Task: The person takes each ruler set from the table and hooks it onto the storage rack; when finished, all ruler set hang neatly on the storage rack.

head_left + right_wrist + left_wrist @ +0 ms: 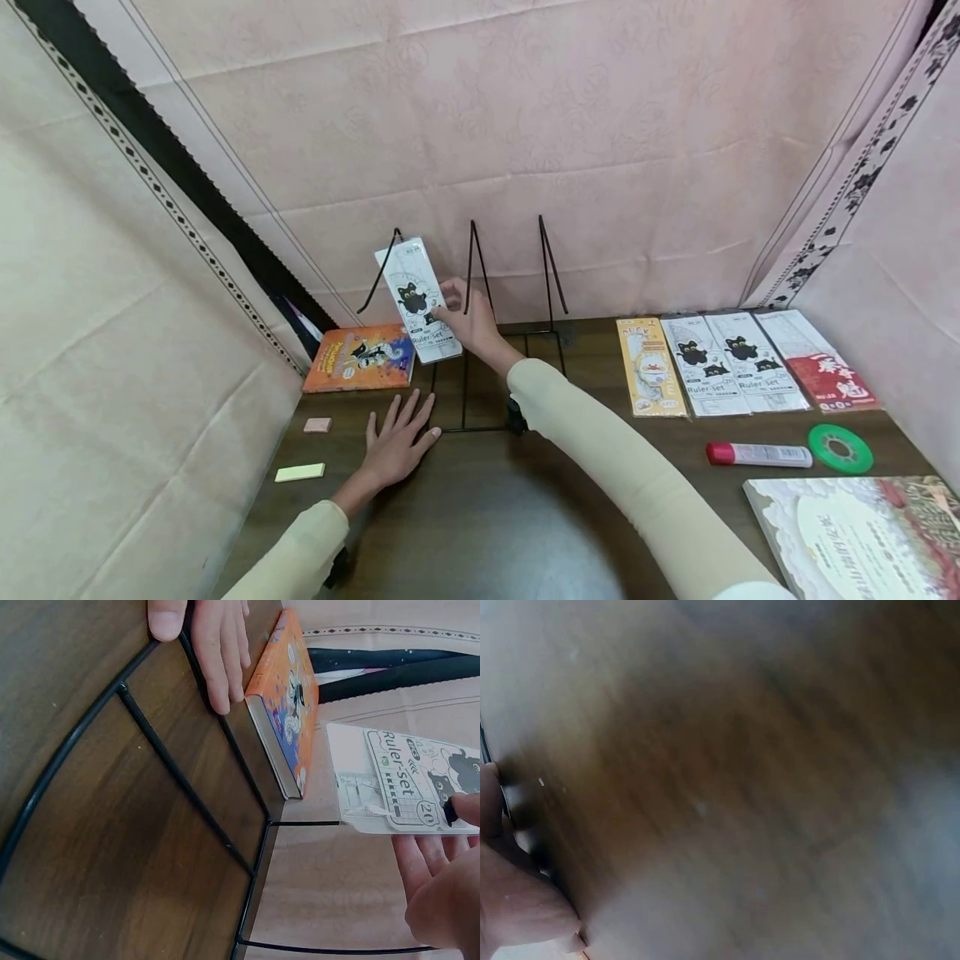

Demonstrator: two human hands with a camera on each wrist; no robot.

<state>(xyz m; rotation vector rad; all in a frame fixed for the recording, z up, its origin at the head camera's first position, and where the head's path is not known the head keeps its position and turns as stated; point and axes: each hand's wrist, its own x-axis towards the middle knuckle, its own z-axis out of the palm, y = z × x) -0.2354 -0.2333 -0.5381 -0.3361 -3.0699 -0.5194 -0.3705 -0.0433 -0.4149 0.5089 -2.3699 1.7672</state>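
My right hand (472,321) pinches a white ruler set pack (412,279) printed with a black cat, thumb on its front and fingers behind. The pack is tilted at the leftmost prong of a black wire display stand (551,271), and that prong's wire crosses the pack's upper left edge in the head view. My left hand (393,450) rests with fingers spread at the left side of the stand's base. From the right wrist view, the left hand's straight fingers (214,667) lie along the base wire. Only part of the left hand shows in the left wrist view, which is mostly blurred tabletop.
An orange book (337,367) lies behind the left hand, with a pink eraser (317,425) and a pale yellow strip (300,472) nearer. At right are more ruler set packs (705,387), a yellow pack (651,367), a red-and-white pack (832,375), a glue stick (765,454), green tape (821,437) and a floral-covered book (847,525).
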